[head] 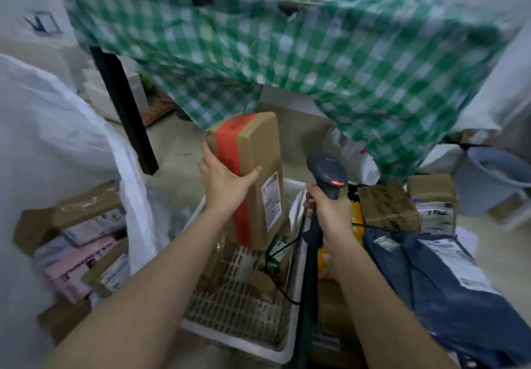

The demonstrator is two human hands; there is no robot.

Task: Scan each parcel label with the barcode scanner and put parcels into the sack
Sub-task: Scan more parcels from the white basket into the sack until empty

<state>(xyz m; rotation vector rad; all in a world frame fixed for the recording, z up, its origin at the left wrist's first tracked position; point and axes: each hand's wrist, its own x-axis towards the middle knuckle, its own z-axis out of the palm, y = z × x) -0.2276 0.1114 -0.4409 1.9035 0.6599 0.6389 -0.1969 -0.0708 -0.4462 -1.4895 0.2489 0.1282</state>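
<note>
My left hand [227, 183] grips a brown cardboard parcel [255, 150] with a red tape band, held upright above the white basket [275, 351]. Its white shipping label [271, 200] faces right, toward the scanner. My right hand [330, 210] holds the dark barcode scanner [327, 171] by its handle, a red light showing at its head, a short way right of the label. The big white sack [57, 138] stands open at the left.
Several boxed parcels [83, 242] lie on the floor at the left below the sack. Brown parcels [388, 207] and dark blue mailer bags [448, 291] pile at the right. A table with a green checked cloth [287, 52] stands behind, and a grey bucket [497, 179] sits far right.
</note>
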